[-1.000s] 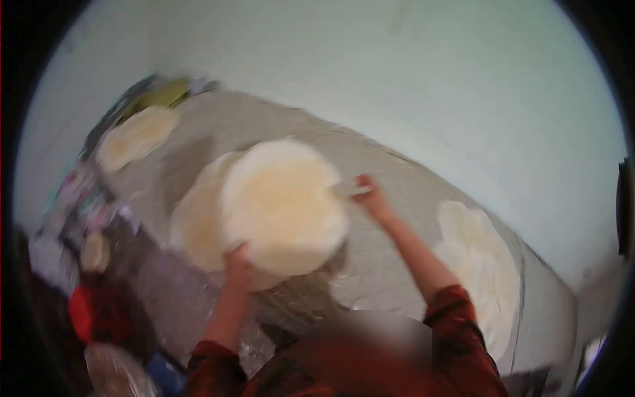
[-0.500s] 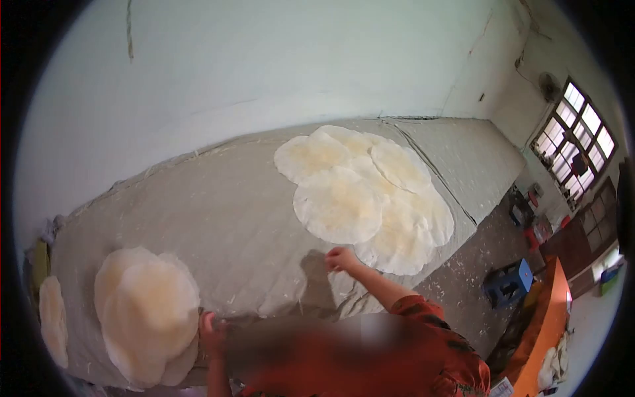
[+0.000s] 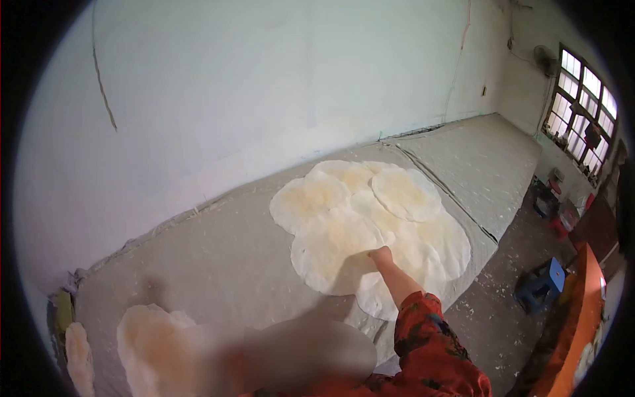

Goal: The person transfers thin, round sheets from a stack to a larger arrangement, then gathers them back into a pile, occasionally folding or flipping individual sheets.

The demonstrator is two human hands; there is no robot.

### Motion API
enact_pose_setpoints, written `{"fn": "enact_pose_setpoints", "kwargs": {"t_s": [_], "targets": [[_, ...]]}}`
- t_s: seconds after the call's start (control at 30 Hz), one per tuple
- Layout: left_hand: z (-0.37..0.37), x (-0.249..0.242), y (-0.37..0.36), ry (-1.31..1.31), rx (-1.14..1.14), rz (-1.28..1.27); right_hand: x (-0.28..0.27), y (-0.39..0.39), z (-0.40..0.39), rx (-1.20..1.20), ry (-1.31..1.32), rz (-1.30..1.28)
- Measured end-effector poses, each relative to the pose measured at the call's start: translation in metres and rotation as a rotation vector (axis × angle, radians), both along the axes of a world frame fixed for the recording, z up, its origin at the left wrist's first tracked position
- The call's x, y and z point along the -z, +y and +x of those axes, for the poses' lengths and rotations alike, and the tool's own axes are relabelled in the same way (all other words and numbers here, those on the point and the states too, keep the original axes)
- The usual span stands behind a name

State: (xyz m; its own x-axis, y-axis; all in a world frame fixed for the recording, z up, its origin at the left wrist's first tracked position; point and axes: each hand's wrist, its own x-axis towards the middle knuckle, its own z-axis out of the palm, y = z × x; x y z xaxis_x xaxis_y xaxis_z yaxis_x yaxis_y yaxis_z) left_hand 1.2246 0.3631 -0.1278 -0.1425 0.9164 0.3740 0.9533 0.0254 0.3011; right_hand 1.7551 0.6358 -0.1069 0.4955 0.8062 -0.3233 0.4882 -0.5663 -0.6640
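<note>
Round, thin, cream-coloured sheets (image 3: 334, 251) with yellowish centres overlap in a wide pile on the grey cloth (image 3: 231, 258). Over the pile, by the right edge of its lower-left sheet, is my right hand (image 3: 380, 255), its fingers pressed together. What they hold, if anything, is too small to tell. A shadow falls on the sheet beside this hand. A second group of round sheets (image 3: 155, 347) lies at the lower left, partly covered by a blurred area. My left hand does not show.
A narrow pale sheet (image 3: 79, 357) lies at the far left, near a yellowish object (image 3: 65, 308). Behind the cloth rises a pale wall (image 3: 264, 79). On the floor at the right stand a blue stool (image 3: 542, 284) and an orange panel (image 3: 585, 317).
My right hand has moved up and right, from the cloth below the pile to over the sheets. My left hand has gone from sight at the lower left. The view has shifted.
</note>
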Motion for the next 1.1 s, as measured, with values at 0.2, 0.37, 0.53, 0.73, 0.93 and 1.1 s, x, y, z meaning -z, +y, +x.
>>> {"fn": "enact_pose_setpoints", "kwargs": {"t_s": [0.2,0.37,0.53,0.73,0.93,1.1], "targets": [[0.004,-0.001,-0.001,0.003,-0.054,-0.077,0.001,0.010,0.009,0.305,-0.252,0.113],[0.021,-0.032,0.004,-0.006,-0.056,-0.100,-0.057,0.062,-0.022,-0.442,-0.214,0.455],[0.024,-0.030,0.006,-0.007,-0.072,-0.148,-0.236,0.095,-0.096,-0.701,0.407,0.659],[0.025,-0.040,0.008,0.058,-0.144,-0.377,-0.251,0.169,-0.078,-0.455,0.699,0.671],[0.017,-0.027,0.009,0.025,-0.188,-0.402,-0.098,0.257,-0.027,-0.195,0.353,0.546],[0.018,-0.027,0.011,0.053,-0.186,-0.424,0.024,0.262,-0.005,-0.068,-0.126,0.516]]}}
